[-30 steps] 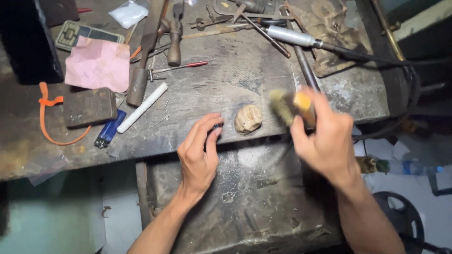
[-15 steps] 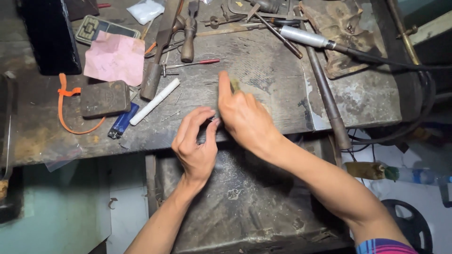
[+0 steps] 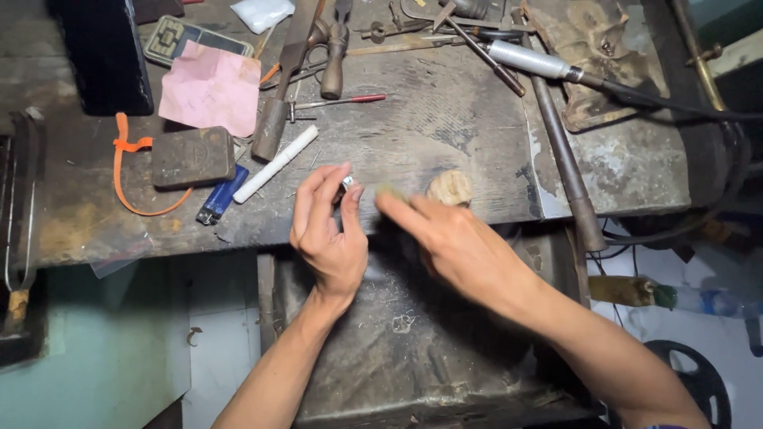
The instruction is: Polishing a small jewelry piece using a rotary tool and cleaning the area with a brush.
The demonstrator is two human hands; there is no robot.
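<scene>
The left hand (image 3: 327, 234) pinches a small shiny metal piece (image 3: 347, 182) between thumb and fingertips, holding it just above the edge of the worn workbench (image 3: 445, 119). The right hand (image 3: 457, 242) is blurred; it seems closed on something greenish at its fingertips, but what it grips cannot be told. Just beyond the right hand's fingers sits a rounded tan lump (image 3: 450, 187). The metal piece looks light, stiff and smooth, likely slippery, so a firm pinch across its sides suits it best. Left of the left hand lie a white stick (image 3: 275, 164) and a blue lighter (image 3: 222, 195).
</scene>
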